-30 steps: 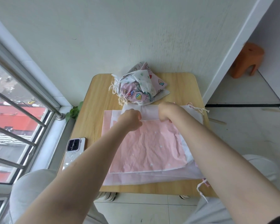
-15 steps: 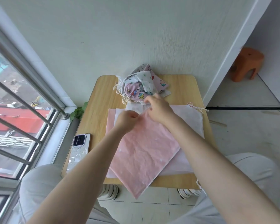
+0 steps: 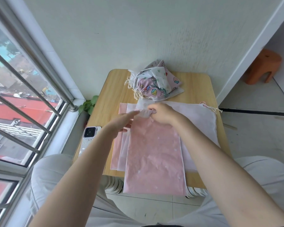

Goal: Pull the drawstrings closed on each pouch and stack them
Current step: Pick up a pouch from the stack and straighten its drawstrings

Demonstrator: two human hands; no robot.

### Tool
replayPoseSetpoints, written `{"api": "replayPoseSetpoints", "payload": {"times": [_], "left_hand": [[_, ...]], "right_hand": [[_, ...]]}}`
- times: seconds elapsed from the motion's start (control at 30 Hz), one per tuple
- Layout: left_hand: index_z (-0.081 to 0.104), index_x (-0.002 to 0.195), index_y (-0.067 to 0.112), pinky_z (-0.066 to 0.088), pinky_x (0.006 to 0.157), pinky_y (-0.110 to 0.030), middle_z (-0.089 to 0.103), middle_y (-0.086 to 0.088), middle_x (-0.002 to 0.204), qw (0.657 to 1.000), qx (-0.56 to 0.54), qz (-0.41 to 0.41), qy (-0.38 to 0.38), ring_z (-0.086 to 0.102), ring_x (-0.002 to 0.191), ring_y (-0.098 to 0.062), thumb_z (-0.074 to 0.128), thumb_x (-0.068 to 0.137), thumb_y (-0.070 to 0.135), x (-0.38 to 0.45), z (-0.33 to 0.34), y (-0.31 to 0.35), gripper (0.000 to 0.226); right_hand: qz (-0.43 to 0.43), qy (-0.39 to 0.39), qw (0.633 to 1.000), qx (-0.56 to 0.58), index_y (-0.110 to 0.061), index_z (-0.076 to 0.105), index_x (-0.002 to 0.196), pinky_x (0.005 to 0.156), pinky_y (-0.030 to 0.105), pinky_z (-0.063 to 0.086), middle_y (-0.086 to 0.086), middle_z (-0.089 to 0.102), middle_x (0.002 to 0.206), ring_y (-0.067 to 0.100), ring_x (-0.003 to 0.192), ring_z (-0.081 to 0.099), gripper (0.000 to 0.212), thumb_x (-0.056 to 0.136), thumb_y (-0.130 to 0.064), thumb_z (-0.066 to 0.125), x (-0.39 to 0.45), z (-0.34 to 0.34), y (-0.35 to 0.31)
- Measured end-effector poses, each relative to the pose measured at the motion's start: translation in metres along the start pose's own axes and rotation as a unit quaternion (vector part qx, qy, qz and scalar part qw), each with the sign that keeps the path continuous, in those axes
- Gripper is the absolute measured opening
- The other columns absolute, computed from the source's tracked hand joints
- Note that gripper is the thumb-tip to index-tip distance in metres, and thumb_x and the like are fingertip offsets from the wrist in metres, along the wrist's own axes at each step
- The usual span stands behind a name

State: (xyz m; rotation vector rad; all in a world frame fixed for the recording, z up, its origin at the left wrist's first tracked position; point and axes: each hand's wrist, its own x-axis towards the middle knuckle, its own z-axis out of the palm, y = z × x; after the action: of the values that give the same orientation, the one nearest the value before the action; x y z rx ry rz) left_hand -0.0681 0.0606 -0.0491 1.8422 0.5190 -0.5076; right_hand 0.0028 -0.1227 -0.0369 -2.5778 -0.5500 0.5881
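My right hand [image 3: 162,114] pinched the pink pouch [image 3: 154,154] at its gathered mouth; my left hand [image 3: 121,122] lay blurred, fingers straight, touching it on the table [image 3: 197,89].

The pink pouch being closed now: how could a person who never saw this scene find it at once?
Look at the small wooden table beside the window. Flat pouches lie layered on its near half, and the pink pouch is the topmost one, overhanging the near edge. Only its mouth is gathered, bunched in the right hand, while the left hand reaches beside it.
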Motion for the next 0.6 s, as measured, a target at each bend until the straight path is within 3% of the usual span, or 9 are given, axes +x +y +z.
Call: {"api": "replayPoseSetpoints", "payload": {"times": [0.07,0.17,0.23,0.3,0.37,0.43,0.5,0.6], "left_hand": [[0.07,0.104,0.012,0.045,0.081,-0.033,0.069,-0.002,0.092,0.997,-0.073,0.003,-0.012,0.06,0.081,-0.017,0.049,0.086,0.067,0.003,-0.001,0.005,0.061],[0.07,0.099,0.012,0.047,0.087,-0.032,0.071,0.001,0.09,0.98,-0.195,0.041,0.015,0.063,0.087,-0.016,0.05,0.097,0.044,0.007,0.001,0.006,0.037],[0.067,0.088,0.012,0.049,0.08,-0.03,0.072,-0.001,0.082,0.944,-0.324,0.054,0.042,0.066,0.083,-0.016,0.048,0.1,0.028,0.011,0.0,0.004,0.028],[0.058,0.075,0.01,0.052,0.072,-0.028,0.064,-0.002,0.065,0.89,-0.449,0.055,0.053,0.064,0.067,-0.016,0.044,0.101,0.019,0.014,-0.001,0.002,0.031],[0.05,0.07,0.009,0.051,0.066,-0.028,0.051,-0.001,0.054,0.837,-0.541,0.053,0.063,0.053,0.053,-0.016,0.042,0.101,0.013,0.016,-0.002,-0.002,0.032],[0.047,0.069,0.009,0.045,0.057,-0.024,0.045,-0.001,0.051,0.799,-0.595,0.041,0.075,0.044,0.048,-0.015,0.041,0.099,0.012,0.016,-0.003,-0.006,0.031],[0.049,0.071,0.009,0.042,0.05,-0.021,0.043,0.001,0.05,0.785,-0.612,0.031,0.087,0.044,0.044,-0.013,0.041,0.099,0.012,0.017,-0.005,-0.012,0.029],[0.053,0.077,0.006,0.042,0.046,-0.018,0.041,-0.001,0.052,0.777,-0.621,0.02,0.104,0.045,0.04,-0.014,0.044,0.097,0.012,0.019,-0.006,-0.018,0.022]], "right_hand": [[-0.034,-0.01,0.999,-0.009,-0.036,0.059,0.084,0.085,0.037,0.048,-0.006,0.066,0.099,0.027,0.099,0.059,0.015,0.089,-0.026,0.05,0.0,0.004,-0.008],[-0.059,-0.015,0.998,0.002,-0.035,0.065,0.097,0.079,0.034,0.049,-0.001,0.069,0.104,0.026,0.098,0.062,0.018,0.091,-0.026,0.051,0.002,0.011,-0.013],[-0.059,0.0,0.998,0.003,-0.027,0.066,0.105,0.075,0.033,0.049,0.001,0.07,0.104,0.024,0.096,0.063,0.018,0.09,-0.026,0.056,0.001,0.012,-0.012],[-0.042,0.036,0.998,0.009,-0.02,0.065,0.098,0.07,0.032,0.047,0.0,0.069,0.096,0.022,0.09,0.063,0.021,0.085,-0.036,0.065,-0.002,0.011,-0.006],[-0.009,0.075,0.997,0.022,-0.016,0.063,0.087,0.063,0.032,0.045,-0.003,0.064,0.084,0.017,0.077,0.06,0.036,0.076,-0.049,0.073,-0.006,0.009,0.005],[0.007,0.103,0.994,0.042,-0.014,0.049,0.068,0.053,0.033,0.033,-0.006,0.049,0.065,0.012,0.06,0.048,0.051,0.071,-0.059,0.075,-0.009,0.008,0.016],[0.008,0.116,0.989,0.093,-0.019,0.027,0.059,0.054,0.034,0.015,-0.006,0.025,0.057,0.013,0.052,0.027,0.065,0.071,-0.065,0.072,-0.011,0.009,0.024],[0.048,0.109,0.967,0.225,-0.023,0.017,0.059,0.053,0.033,0.013,-0.006,0.015,0.056,0.012,0.049,0.019,0.068,0.076,-0.069,0.064,-0.014,0.012,0.03]]}}
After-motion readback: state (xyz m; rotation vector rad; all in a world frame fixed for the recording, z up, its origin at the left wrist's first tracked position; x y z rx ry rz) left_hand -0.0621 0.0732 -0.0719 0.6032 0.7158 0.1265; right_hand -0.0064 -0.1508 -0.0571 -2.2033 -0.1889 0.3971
